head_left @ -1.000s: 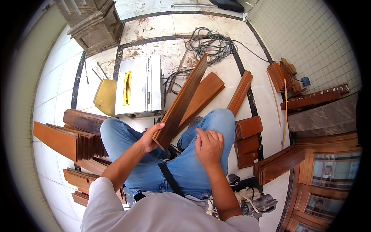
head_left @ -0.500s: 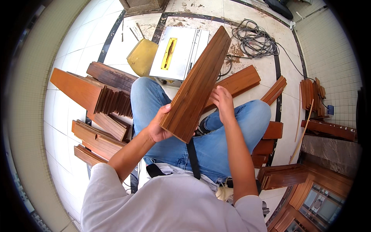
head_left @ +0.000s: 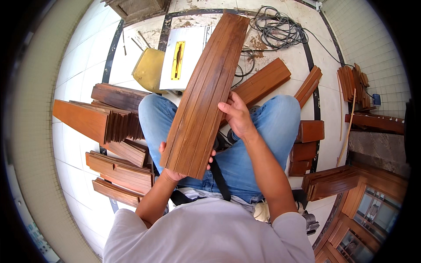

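Observation:
A long brown wooden board point(head_left: 204, 96) with grooves along its length slants over my lap, its far end pointing up and to the right. My left hand point(head_left: 174, 174) supports it from beneath at the near end, with the thumb on the left edge and fingertips showing at the right edge. Around the right edge, about midway, my right hand point(head_left: 237, 115) is closed with the thumb on top. Beyond my knees stands a table saw point(head_left: 167, 72) with a pale top and a yellow slotted insert, partly covered by the board.
Stacked boards point(head_left: 81, 118) lie left of my legs, with more boards point(head_left: 263, 81) ahead and short pieces point(head_left: 311, 131) at right. A yellow block-like object point(head_left: 149, 68) sits beside the saw. A coiled black cable point(head_left: 278, 33) lies far right; a wooden cabinet point(head_left: 372, 210) stands lower right.
My right hand, open beside the board before, now grips its right edge. The board has shifted left and its top face has turned more toward me. My left hand has moved lower under it.

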{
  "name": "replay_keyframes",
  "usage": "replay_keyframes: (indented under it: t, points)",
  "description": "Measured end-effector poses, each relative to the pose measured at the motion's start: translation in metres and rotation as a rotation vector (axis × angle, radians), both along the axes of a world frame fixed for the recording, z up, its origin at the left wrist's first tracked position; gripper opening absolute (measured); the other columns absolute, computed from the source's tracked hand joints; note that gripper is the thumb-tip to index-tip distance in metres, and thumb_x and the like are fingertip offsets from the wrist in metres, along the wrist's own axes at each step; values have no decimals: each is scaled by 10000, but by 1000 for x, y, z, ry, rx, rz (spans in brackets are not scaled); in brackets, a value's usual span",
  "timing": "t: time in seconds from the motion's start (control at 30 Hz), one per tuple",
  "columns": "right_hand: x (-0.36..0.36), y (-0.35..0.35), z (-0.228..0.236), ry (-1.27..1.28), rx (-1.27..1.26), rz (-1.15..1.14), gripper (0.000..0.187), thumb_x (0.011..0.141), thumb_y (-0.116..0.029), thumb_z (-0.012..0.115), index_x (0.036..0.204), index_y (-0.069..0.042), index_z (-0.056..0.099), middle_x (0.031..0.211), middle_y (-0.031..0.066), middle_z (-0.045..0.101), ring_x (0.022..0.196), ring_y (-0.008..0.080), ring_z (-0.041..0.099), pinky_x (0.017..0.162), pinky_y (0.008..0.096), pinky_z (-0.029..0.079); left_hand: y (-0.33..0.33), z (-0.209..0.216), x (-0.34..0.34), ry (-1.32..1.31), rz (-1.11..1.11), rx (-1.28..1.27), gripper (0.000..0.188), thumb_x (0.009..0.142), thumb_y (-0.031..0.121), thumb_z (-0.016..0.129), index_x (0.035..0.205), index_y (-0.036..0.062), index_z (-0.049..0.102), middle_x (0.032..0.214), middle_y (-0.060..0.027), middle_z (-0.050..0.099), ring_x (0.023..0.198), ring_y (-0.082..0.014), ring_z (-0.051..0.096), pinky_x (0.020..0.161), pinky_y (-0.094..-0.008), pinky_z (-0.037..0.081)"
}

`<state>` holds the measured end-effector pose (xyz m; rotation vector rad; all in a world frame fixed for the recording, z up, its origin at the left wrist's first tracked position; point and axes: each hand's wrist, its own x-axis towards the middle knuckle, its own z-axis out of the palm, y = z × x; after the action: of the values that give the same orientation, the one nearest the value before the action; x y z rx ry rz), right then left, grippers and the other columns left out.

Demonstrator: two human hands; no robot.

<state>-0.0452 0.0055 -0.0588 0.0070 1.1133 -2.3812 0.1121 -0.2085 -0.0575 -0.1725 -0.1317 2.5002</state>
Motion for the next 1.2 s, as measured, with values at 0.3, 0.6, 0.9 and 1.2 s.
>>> replay_keyframes:
  t: [0.3, 0.6, 0.9, 1.2]
  points:
    - [13, -5, 10, 38, 34, 67, 647, 928, -187, 770, 1459, 5, 454, 1298, 97, 613, 1177, 183, 598, 998, 326, 491, -71, 10, 33, -185, -83, -786, 983, 807, 412, 798, 1573, -9, 350, 1408, -267, 584, 1266, -381, 626, 1088, -525, 502]
    - [15, -17, 7, 108, 7, 156, 657, 930, -125, 759, 1483, 9, 430, 1382, 132, 578, 1299, 218, 553, 1130, 375, 431, -54, 36, 12, -31, -92, -1047, 804, 837, 100, 839, 1509, -12, 412, 1345, -143, 634, 1200, -233, 647, 1059, -384, 513]
    - [10, -43, 9, 181, 4, 137, 460, 1045, -242, 661, 1409, 10, 536, 1273, 108, 659, 1175, 186, 633, 1025, 324, 503, -54, 70, 16, -3, 157, -1152, 724, 785, 85, 829, 1415, -68, 506, 1286, -163, 667, 1179, -258, 650, 1068, -390, 498]
    - [2, -44, -18, 198, 497, -30, 321, 1076, -284, 595, 1172, 18, 645, 880, 86, 727, 771, 121, 661, 700, 265, 537, -122, 137, -98, 101, 223, -1523, 597, 812, -5, 683, 1379, -108, 525, 1189, -219, 689, 999, -271, 721, 912, -375, 593]
